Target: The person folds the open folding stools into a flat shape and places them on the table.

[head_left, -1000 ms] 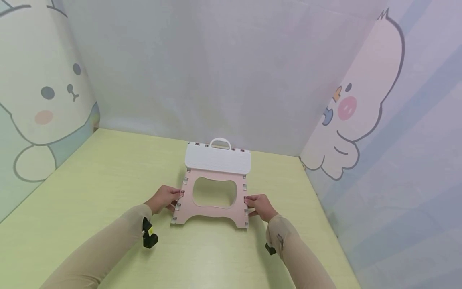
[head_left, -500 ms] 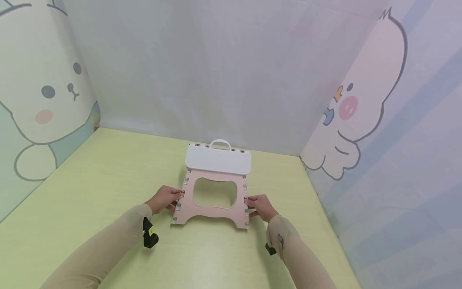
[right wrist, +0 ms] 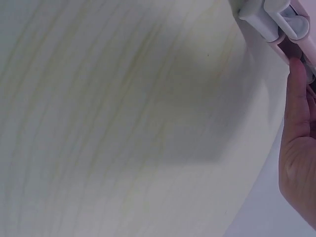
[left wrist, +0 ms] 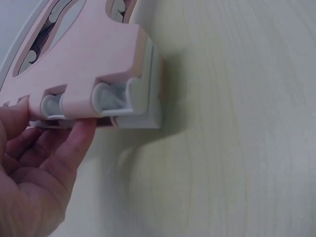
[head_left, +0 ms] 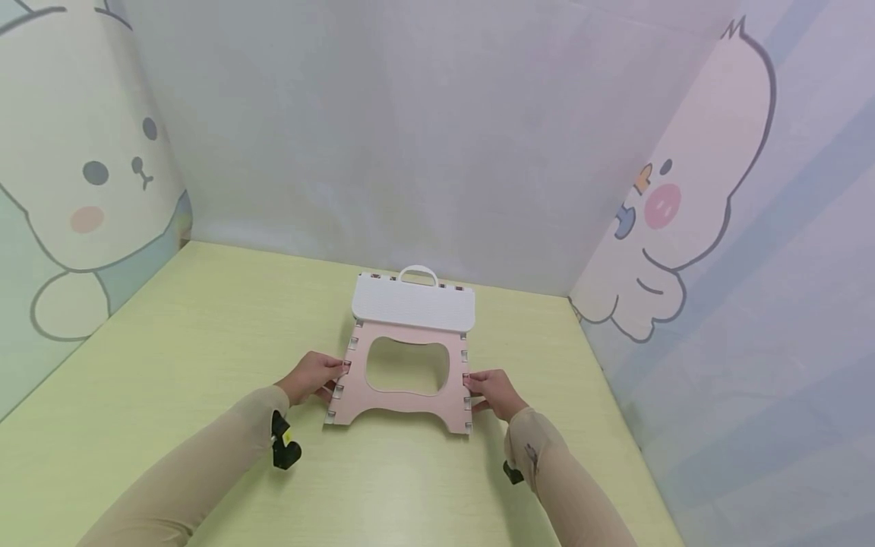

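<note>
A folding step stool (head_left: 410,403), pink with a white ridged top panel (head_left: 413,301) and a white carry handle (head_left: 418,269), is folded flat between both hands. My left hand (head_left: 314,376) grips its left edge, thumb on the pink face and fingers behind. On the opposite edge my right hand (head_left: 497,391) holds it the same way. The left wrist view shows the stool's hinged corner (left wrist: 113,96) above the table, with fingertips under the edge. Only a corner of the stool (right wrist: 296,29) and part of the right hand (right wrist: 298,133) appear in the right wrist view.
A pale yellow wood-grain table (head_left: 225,319) lies beneath. A grey-white curtain wall (head_left: 383,137) stands behind it, and printed cartoon panels flank it at left (head_left: 102,228) and right (head_left: 690,228). Black camera mounts (head_left: 285,448) sit at the wrists.
Both hands keep the same grip on the stool's edges. The stool's top and handle sit very slightly lower in the head view, which itself has shifted a little.
</note>
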Action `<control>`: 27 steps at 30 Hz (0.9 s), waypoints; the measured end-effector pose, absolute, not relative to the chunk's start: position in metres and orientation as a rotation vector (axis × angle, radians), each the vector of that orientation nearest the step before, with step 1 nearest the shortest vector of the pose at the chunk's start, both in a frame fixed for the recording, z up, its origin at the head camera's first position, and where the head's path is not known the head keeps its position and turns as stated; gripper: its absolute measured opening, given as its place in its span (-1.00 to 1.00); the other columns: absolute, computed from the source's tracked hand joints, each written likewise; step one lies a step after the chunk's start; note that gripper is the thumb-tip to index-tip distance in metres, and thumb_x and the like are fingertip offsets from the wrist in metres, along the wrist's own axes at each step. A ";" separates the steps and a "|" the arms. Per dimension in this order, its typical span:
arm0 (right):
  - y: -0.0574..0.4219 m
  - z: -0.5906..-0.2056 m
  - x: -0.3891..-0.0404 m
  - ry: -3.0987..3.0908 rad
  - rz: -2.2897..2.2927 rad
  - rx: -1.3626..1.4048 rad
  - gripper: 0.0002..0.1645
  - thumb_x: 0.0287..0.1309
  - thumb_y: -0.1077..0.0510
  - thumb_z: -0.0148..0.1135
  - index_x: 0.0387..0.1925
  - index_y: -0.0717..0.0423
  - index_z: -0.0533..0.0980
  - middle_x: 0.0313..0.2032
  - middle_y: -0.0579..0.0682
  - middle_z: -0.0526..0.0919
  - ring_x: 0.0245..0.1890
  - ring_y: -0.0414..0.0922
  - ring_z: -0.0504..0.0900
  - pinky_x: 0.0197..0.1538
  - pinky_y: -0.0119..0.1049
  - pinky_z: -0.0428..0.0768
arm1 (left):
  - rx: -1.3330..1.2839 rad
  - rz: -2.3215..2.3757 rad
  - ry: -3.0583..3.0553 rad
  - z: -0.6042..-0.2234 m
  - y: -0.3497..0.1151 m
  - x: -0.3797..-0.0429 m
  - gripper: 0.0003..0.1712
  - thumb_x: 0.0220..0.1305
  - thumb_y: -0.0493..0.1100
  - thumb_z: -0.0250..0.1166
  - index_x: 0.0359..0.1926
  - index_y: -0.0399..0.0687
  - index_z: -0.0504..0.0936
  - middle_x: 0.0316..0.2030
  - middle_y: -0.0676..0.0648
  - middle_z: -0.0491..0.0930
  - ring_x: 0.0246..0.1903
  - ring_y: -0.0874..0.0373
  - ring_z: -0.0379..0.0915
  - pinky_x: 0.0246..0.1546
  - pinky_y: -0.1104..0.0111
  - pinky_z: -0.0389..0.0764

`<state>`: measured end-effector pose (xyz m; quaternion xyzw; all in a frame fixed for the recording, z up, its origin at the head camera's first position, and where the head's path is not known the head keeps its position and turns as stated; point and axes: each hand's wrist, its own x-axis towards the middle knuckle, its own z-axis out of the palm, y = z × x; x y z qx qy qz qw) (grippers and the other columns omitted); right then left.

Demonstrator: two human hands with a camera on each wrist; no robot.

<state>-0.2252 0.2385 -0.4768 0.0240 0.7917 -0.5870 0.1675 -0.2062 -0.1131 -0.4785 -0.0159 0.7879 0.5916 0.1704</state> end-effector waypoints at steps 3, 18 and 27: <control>0.239 -0.475 -0.224 2.252 -1.673 0.059 -0.67 0.28 0.35 0.10 -0.02 0.55 0.50 -0.31 0.14 0.70 -0.38 -0.12 0.65 -0.42 -0.18 0.64 | -0.036 1.672 2.245 -0.478 -0.113 -0.206 -0.63 0.40 -0.32 0.07 0.07 -0.60 0.46 -0.38 -0.16 0.65 -0.47 0.13 0.55 -0.46 0.26 0.62; 0.243 -0.479 -0.222 2.248 -1.664 -0.010 -0.66 0.25 0.25 0.20 -0.08 0.50 0.55 -0.32 0.17 0.70 -0.35 -0.06 0.67 -0.38 -0.14 0.65 | -0.072 1.652 2.268 -0.483 -0.111 -0.208 -0.64 0.39 -0.32 0.06 0.06 -0.59 0.48 -0.42 -0.12 0.63 -0.48 0.13 0.54 -0.47 0.27 0.62; 0.239 -0.475 -0.223 2.267 -1.635 0.079 -0.66 0.29 0.31 0.12 -0.02 0.53 0.51 -0.29 0.18 0.69 -0.35 -0.10 0.65 -0.36 -0.16 0.64 | -0.063 1.635 2.275 -0.479 -0.110 -0.206 -0.64 0.39 -0.32 0.05 0.05 -0.60 0.47 -0.40 -0.14 0.63 -0.47 0.12 0.54 -0.46 0.27 0.62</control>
